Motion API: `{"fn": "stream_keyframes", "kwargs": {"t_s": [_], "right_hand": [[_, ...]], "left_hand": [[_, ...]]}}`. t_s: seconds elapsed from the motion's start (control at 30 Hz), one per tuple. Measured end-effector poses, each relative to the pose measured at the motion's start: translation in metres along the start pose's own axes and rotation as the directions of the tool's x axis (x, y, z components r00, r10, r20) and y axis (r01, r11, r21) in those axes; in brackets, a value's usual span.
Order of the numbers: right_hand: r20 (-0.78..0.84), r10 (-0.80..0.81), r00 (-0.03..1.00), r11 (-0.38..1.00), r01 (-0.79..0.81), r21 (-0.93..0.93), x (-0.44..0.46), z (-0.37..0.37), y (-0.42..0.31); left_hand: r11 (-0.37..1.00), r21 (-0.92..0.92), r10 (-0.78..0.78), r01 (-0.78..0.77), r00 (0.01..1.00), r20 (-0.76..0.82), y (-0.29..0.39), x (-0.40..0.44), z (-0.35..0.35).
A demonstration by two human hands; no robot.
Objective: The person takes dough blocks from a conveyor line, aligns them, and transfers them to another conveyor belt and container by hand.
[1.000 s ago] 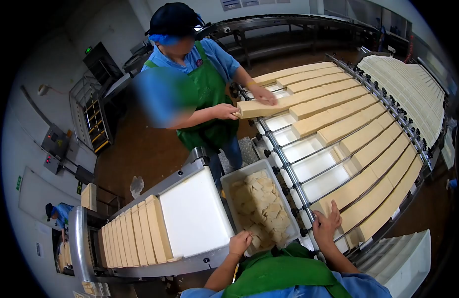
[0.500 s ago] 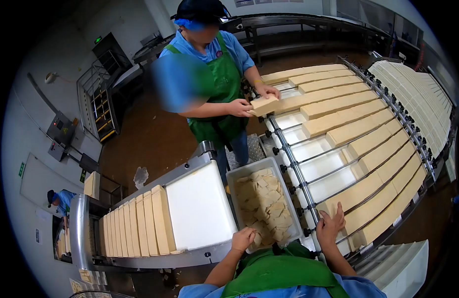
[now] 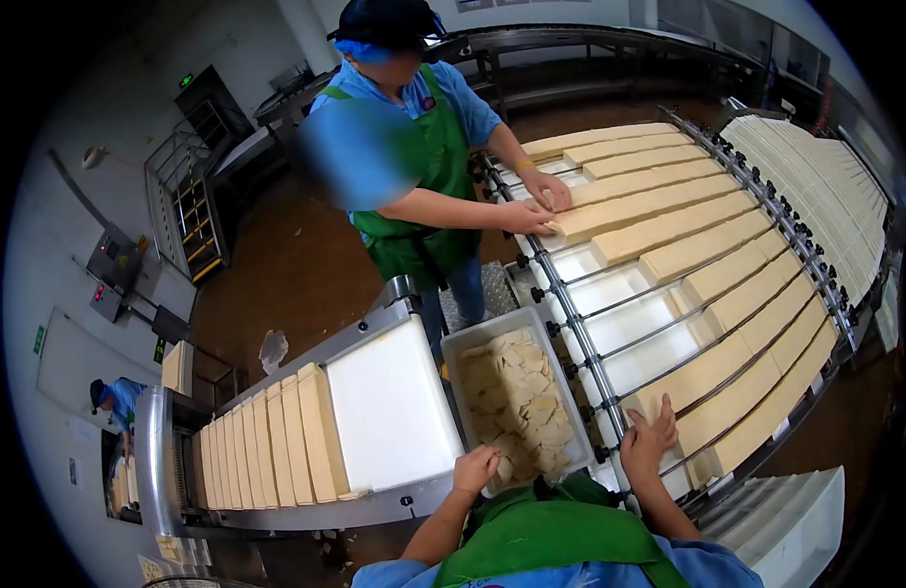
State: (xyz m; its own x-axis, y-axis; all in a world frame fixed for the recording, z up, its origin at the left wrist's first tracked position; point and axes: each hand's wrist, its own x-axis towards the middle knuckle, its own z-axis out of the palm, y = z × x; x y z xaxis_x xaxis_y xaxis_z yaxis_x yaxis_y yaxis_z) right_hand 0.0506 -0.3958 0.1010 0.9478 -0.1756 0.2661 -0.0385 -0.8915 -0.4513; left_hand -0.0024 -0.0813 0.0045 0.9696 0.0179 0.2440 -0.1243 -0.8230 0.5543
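My left hand (image 3: 476, 470) is closed, its fingers curled at the near left edge of a grey bin (image 3: 451, 377). Whatever it may hold is hidden. Pale, thin dough-like scraps (image 3: 522, 392) fill much of this bin. With fingers spread, my right hand (image 3: 649, 443) rests against the near end of a long pale stack of sheets (image 3: 703, 377) on the conveyor, by the metal bar (image 3: 588, 358). Across from me, a co-worker's two hands (image 3: 536, 206) touch the end of another pale stack (image 3: 649, 208).
Thin rods divide the white conveyor belt (image 3: 629, 318) into lanes. To the left, a second belt (image 3: 389, 402) carries several upright pale slabs (image 3: 267, 441). White trays (image 3: 791, 529) stand low at right. A co-worker (image 3: 424, 167) stands beyond the bin; another person (image 3: 120, 402) is far left.
The co-worker's hands have moved right and brought a short pale block from the belt's edge to the end of a stack. My hands have barely moved. The view has shifted slightly.
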Motion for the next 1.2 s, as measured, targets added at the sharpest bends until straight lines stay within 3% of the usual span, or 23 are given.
{"fn": "stream_keyframes", "kwargs": {"t_s": [0.17,0.5,0.53,0.77,0.8,0.9,0.93,1.07,1.2], "right_hand": [[0.014,-0.017,1.000,0.999,0.017,-0.027,-0.005,0.005,0.004],[0.037,0.029,0.999,0.997,-0.026,-0.066,-0.002,0.005,0.001],[0.023,0.023,0.999,0.995,-0.021,-0.100,-0.003,0.010,0.007],[-0.083,-0.150,0.985,0.973,0.133,-0.189,-0.003,0.030,0.032],[-0.045,-0.095,0.994,0.973,0.083,-0.218,-0.003,0.026,0.026],[-0.118,-0.171,0.978,0.970,0.146,-0.196,-0.001,0.038,0.040],[-0.068,-0.094,0.993,0.969,0.076,-0.233,-0.002,0.023,0.020],[-0.094,-0.133,0.987,0.963,0.107,-0.249,-0.003,0.030,0.034],[-0.045,-0.052,0.998,0.964,0.039,-0.263,-0.003,0.029,0.022]], "left_hand": [[1.000,0.022,0.019,-0.019,0.999,-0.031,-0.006,-0.007,0.005],[1.000,-0.005,-0.009,0.009,0.993,0.117,-0.002,-0.002,-0.003],[0.999,-0.030,0.034,-0.033,0.999,0.037,-0.002,-0.002,-0.001],[0.998,-0.055,0.046,-0.041,0.996,0.081,-0.006,-0.003,0.002],[0.998,-0.055,0.034,-0.030,0.996,0.081,-0.006,-0.006,0.003],[0.999,-0.036,0.024,-0.021,0.995,0.096,-0.016,0.003,0.008],[1.000,-0.010,0.006,-0.005,0.991,0.132,-0.011,-0.004,0.009],[0.999,-0.037,0.021,-0.018,0.997,0.079,-0.007,-0.006,0.011],[0.997,0.013,0.069,-0.070,0.996,0.052,-0.010,-0.004,0.007]]}}
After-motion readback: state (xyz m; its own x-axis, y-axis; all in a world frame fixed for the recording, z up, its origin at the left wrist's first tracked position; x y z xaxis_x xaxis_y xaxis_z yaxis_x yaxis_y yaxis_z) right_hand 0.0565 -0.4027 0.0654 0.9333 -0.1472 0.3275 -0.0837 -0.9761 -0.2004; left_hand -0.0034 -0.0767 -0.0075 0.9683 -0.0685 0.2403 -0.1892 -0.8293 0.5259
